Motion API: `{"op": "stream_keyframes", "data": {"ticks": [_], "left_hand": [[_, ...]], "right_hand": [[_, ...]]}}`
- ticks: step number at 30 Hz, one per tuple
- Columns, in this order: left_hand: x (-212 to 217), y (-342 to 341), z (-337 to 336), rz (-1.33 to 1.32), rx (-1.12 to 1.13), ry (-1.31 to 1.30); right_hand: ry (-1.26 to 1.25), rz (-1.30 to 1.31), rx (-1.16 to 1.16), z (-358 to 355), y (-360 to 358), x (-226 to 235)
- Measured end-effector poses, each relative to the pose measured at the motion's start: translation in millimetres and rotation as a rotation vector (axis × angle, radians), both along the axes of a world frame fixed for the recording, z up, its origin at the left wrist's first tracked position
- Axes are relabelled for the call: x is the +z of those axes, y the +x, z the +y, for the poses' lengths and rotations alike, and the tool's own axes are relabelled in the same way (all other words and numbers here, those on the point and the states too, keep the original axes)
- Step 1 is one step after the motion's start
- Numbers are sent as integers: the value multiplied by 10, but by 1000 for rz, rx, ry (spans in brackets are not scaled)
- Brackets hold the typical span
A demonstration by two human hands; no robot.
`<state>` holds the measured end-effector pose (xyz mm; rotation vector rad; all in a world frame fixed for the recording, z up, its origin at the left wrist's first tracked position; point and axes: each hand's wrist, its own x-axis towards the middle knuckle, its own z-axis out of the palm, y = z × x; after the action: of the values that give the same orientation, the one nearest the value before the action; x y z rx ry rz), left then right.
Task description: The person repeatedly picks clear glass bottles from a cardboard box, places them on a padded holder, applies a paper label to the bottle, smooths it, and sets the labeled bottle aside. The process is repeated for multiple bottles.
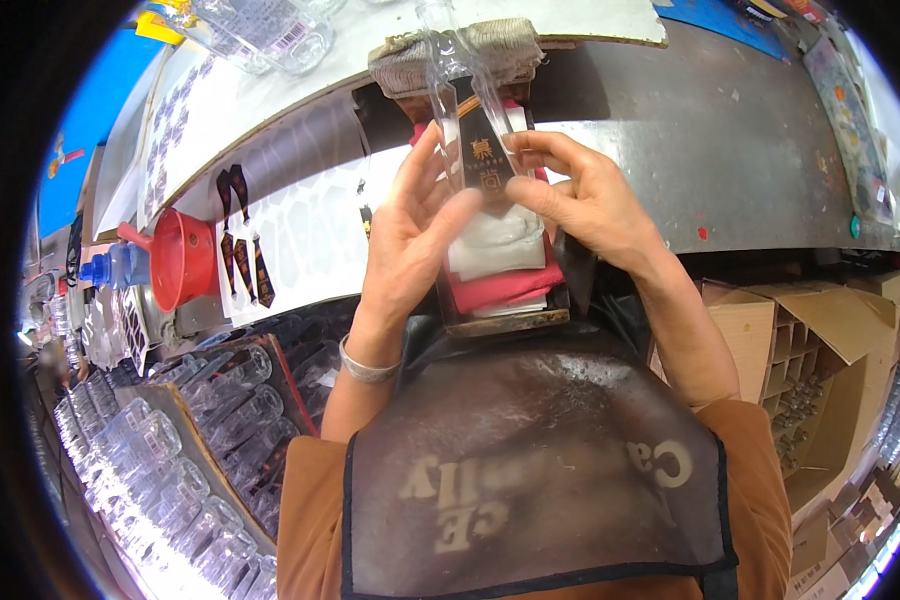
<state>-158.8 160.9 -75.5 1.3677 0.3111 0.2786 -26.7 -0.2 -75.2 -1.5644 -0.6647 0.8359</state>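
Note:
A clear glass bottle point(457, 62) lies with its neck pointing away from me, carrying a dark label point(483, 140) with gold markings. My left hand point(405, 225) curls round the bottle's left side, its thumb smeared by motion near the label's lower end. From the right, my right hand point(590, 200) grips the bottle, thumb on the label and fingers along the edge. The bottle's neck end rests over a rolled, greyish cloth point(515, 55). Below it sit a folded white cloth point(500, 258) and a red cloth point(510, 292) on a wooden stand point(508, 322).
To the left, a white sheet point(305, 200) bears several dark label pieces point(240, 250) beside a red bowl point(182, 260). Rows of glass bottles point(200, 500) fill the lower left. A divided cardboard box point(820, 390) stands at right, below the metal tabletop point(690, 130).

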Motion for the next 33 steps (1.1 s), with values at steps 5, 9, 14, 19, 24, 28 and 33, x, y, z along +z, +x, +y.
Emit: {"op": "stream_keyframes", "data": {"ticks": [5,9,14,19,24,28,33], "left_hand": [[-28,12,-5,-29,3,3],[-27,13,-4,-19,-9,-6],[-48,-20,-8,-19,15,-10],[-25,-2,-32,-31,28,-48],[-22,4,-30,-16,40,-28],[-16,16,-51,-10,35,-29],[-50,-7,153,-6,115,-33]], "right_hand": [[109,433,-358,-105,288,-201],[260,622,-539,-241,470,-537],[245,187,-231,-76,367,70],[182,-879,132,368,510,510],[153,-756,122,596,725,821],[262,-1124,43,612,707,663],[362,-1080,294,175,152,445]]}}
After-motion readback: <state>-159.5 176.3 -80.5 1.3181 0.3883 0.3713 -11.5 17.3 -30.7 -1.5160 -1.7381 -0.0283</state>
